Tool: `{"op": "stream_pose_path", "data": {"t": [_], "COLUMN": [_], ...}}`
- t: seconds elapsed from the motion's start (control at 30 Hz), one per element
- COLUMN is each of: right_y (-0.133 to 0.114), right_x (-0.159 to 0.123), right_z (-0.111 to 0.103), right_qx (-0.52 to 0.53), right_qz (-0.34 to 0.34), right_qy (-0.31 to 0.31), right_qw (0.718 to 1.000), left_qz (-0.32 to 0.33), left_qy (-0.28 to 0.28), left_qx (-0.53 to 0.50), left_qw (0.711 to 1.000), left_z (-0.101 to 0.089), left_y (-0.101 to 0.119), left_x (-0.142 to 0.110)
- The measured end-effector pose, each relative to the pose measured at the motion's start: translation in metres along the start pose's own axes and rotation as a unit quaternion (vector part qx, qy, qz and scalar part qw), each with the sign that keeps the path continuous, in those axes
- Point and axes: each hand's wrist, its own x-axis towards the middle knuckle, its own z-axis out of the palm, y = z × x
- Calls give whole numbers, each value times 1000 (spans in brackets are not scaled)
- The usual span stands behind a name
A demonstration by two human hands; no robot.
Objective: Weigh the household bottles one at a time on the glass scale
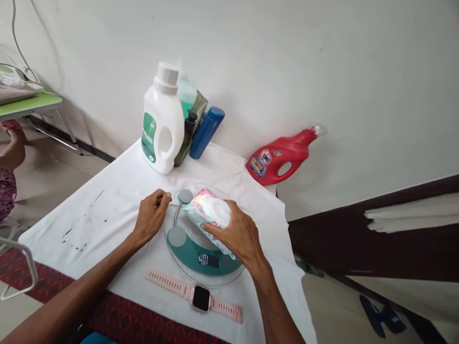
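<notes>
A colourful pack of wet wipes [204, 206] with a white lid is gripped in my right hand [238, 234], thumb on the near side. It is over the round glass scale [193, 255]; whether its underside touches the glass is hidden. The scale has a teal band, grey round pads and a lit display whose reading I cannot make out surely. Curled into a loose fist, my left hand [153, 212] rests beside the scale's left rim, with nothing visible in its fingers. A pink-strapped smartwatch [201, 298] lies flat in front of the scale.
A white detergent bottle [161, 124], a blue bottle [207, 133] and a dark pump bottle [186, 138] stand at the back of the white-covered table [103, 205]. A red detergent bottle [279, 157] is at the back right. Another person's leg [14, 153] shows far left.
</notes>
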Motion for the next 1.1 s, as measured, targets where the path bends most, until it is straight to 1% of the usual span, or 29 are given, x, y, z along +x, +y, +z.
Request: {"op": "stream_pose_path", "data": {"t": [0.07,0.13,0.2,0.23,0.33,0.4,0.47,0.5,0.57,0.63,0.73,0.8,0.83,0.87,0.9,0.93,0.97,1.03,1.07,1.1], "right_y": [1,2,3,3,2,1,1,1,4,6,10,15,20,27,36,47,61,94,112,129], "right_x": [-2,1,12,22,67,106,146,165,198,221,235,232,227,221,214,207,200,193,193,196], "right_z": [-7,-14,-20,-21,-19,-12,-2,4,16,28,39,39,35,30,24,16,6,-15,-25,-35], "right_qx": [24,73,99,95,43,7,-27,-34,-19,19,53,66,77,91,106,119,127,127,125,129], "right_qz": [8,18,22,19,-16,-54,-98,-123,-167,-187,-182,-188,-194,-200,-205,-205,-196,-142,-98,-49], "right_qy": [1,3,15,28,76,95,100,92,57,18,-2,-3,8,34,80,146,225,384,446,487], "right_qw": [1000,997,995,995,996,994,990,987,984,982,982,980,978,975,970,960,946,904,881,863], "left_qz": [12,28,38,43,58,66,65,65,62,57,43,41,43,46,50,54,58,64,63,60], "left_qy": [-5,-16,-29,-32,-33,-31,-29,-25,-22,-23,-24,-19,-17,-14,-12,-11,-11,-10,-8,-7], "left_qx": [17,33,43,47,57,63,70,72,79,84,88,92,95,100,105,111,115,120,122,125], "left_qw": [1000,999,998,997,996,995,995,995,995,995,995,995,994,994,993,992,992,991,990,990], "left_z": [3,5,6,7,11,13,15,16,17,17,17,16,15,15,14,14,14,14,15,15], "left_y": [-7,-13,-18,-20,-26,-29,-32,-32,-33,-32,-31,-29,-28,-27,-26,-26,-25,-25,-25,-26], "left_x": [3,2,1,0,3,5,6,6,6,7,7,8,9,10,11,12,12,13,13,13]}}
